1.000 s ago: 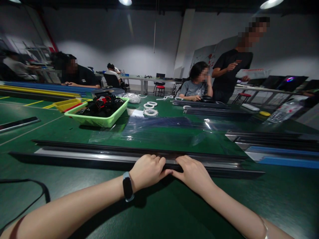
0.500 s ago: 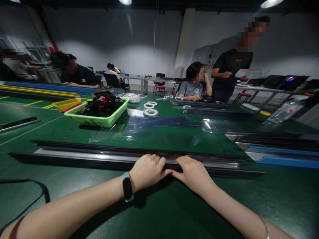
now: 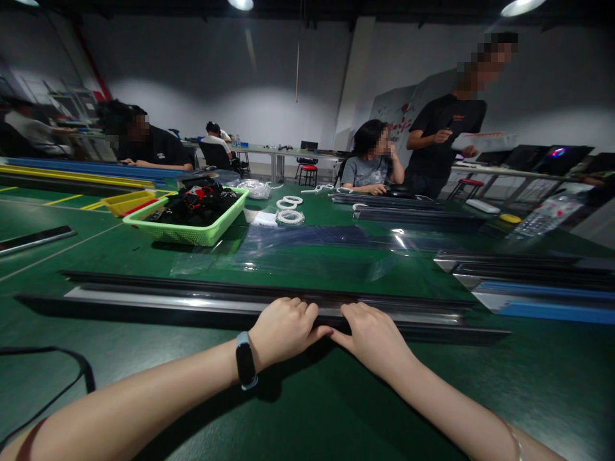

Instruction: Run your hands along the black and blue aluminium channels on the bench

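Observation:
A long black profile (image 3: 158,306) with a silvery inner channel lies across the green table (image 3: 307,416) in front of me. My left hand (image 3: 286,326), with a banded watch (image 3: 246,362) at its wrist, grips the profile's near edge around the middle. Just to the right, my right hand (image 3: 368,330) grips the same edge. Fingers of both hands curl over the top into the channel, while the thumbs lie along the near side with their tips touching or almost touching. The fingertips are hidden inside the profile.
Behind the profile lie clear plastic film (image 3: 307,246), a green basket (image 3: 187,230) of black and red items, and white rings (image 3: 289,216). More profiles (image 3: 542,275) lie at the right, a phone-like dark object (image 3: 36,240) at the left. Several people are beyond.
Both hands keep their hold and the profile stays in place. In the background, the seated person's head and the standing person's hand have shifted slightly.

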The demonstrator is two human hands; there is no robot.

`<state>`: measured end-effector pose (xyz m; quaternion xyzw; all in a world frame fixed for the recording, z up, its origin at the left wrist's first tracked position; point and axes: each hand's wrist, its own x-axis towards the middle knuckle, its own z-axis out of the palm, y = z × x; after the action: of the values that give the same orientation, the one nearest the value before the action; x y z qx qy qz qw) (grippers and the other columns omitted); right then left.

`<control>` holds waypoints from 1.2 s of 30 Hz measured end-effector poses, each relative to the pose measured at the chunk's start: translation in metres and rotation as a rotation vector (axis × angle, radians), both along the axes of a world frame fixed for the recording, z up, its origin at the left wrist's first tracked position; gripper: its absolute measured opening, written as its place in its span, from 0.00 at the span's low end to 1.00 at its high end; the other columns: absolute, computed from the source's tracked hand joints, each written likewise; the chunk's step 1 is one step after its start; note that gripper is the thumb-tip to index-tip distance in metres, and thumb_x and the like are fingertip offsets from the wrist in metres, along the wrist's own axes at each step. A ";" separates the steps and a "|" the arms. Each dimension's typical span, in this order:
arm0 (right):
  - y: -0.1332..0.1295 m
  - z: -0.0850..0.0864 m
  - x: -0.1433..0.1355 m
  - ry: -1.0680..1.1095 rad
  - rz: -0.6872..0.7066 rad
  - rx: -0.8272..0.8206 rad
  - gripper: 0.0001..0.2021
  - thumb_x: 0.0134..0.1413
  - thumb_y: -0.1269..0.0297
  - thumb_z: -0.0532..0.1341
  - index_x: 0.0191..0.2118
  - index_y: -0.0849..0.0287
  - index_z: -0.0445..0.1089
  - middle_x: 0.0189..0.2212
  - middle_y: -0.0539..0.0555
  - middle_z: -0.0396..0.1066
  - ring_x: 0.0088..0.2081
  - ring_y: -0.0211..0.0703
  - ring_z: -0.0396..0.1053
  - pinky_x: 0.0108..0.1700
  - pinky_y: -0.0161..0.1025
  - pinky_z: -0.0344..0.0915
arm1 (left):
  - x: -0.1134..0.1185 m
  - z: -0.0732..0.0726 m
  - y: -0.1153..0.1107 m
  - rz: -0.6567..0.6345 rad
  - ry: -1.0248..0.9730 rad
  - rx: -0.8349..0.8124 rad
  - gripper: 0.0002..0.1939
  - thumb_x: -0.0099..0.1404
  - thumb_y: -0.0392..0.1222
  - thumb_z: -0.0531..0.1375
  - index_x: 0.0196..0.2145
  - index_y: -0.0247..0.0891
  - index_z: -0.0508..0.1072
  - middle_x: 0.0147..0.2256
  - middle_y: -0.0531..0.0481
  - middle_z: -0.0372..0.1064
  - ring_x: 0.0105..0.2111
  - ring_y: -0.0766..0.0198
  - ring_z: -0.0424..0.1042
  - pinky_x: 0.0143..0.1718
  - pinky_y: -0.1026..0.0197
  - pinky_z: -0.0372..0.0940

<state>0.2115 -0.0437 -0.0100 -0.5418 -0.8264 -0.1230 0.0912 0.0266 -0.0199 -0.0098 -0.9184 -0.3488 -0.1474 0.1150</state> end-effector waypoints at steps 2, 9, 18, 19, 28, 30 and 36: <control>0.000 0.000 0.000 0.010 0.003 0.010 0.15 0.50 0.53 0.55 0.32 0.61 0.65 0.27 0.56 0.68 0.31 0.45 0.66 0.32 0.39 0.61 | 0.000 0.000 0.000 0.001 0.001 -0.002 0.20 0.64 0.53 0.44 0.29 0.35 0.63 0.25 0.46 0.67 0.27 0.59 0.68 0.28 0.59 0.61; 0.002 -0.002 0.001 0.016 0.010 -0.009 0.15 0.49 0.52 0.55 0.32 0.61 0.65 0.27 0.55 0.68 0.32 0.45 0.66 0.33 0.39 0.61 | 0.000 -0.001 0.001 0.001 0.002 -0.004 0.20 0.64 0.53 0.44 0.29 0.35 0.63 0.25 0.46 0.67 0.28 0.59 0.68 0.28 0.59 0.61; 0.002 -0.002 0.002 0.029 0.031 0.040 0.13 0.48 0.53 0.57 0.30 0.60 0.65 0.29 0.54 0.67 0.34 0.44 0.65 0.32 0.38 0.60 | 0.000 -0.001 0.000 -0.006 -0.011 -0.005 0.19 0.64 0.53 0.45 0.29 0.34 0.63 0.25 0.46 0.67 0.28 0.59 0.68 0.28 0.59 0.61; 0.002 -0.002 0.002 0.030 0.034 0.032 0.13 0.48 0.53 0.57 0.30 0.60 0.65 0.28 0.54 0.67 0.33 0.44 0.65 0.32 0.38 0.60 | 0.000 -0.001 0.000 -0.005 -0.012 -0.005 0.19 0.64 0.53 0.45 0.29 0.34 0.63 0.25 0.46 0.67 0.28 0.59 0.68 0.28 0.59 0.61; 0.005 0.006 0.007 -0.003 0.035 -0.038 0.17 0.49 0.49 0.54 0.29 0.59 0.68 0.26 0.53 0.70 0.30 0.43 0.68 0.28 0.37 0.60 | -0.001 -0.001 0.001 -0.012 -0.016 -0.012 0.19 0.64 0.53 0.45 0.29 0.34 0.63 0.25 0.46 0.67 0.28 0.60 0.68 0.28 0.60 0.60; 0.006 0.005 0.007 0.000 0.023 -0.050 0.18 0.49 0.48 0.54 0.29 0.59 0.68 0.26 0.53 0.70 0.29 0.43 0.68 0.28 0.37 0.59 | -0.001 -0.001 0.001 -0.010 -0.015 -0.010 0.19 0.64 0.53 0.45 0.29 0.34 0.63 0.25 0.46 0.67 0.28 0.60 0.68 0.28 0.60 0.60; 0.007 0.002 0.007 -0.016 0.009 -0.039 0.18 0.50 0.48 0.52 0.27 0.59 0.67 0.26 0.52 0.69 0.28 0.43 0.68 0.26 0.37 0.59 | -0.001 -0.001 0.001 -0.005 0.002 -0.013 0.20 0.64 0.54 0.44 0.29 0.35 0.63 0.26 0.47 0.67 0.28 0.60 0.68 0.28 0.59 0.61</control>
<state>0.2182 -0.0370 -0.0077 -0.5386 -0.8319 -0.1108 0.0747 0.0259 -0.0189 -0.0108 -0.9200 -0.3475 -0.1447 0.1089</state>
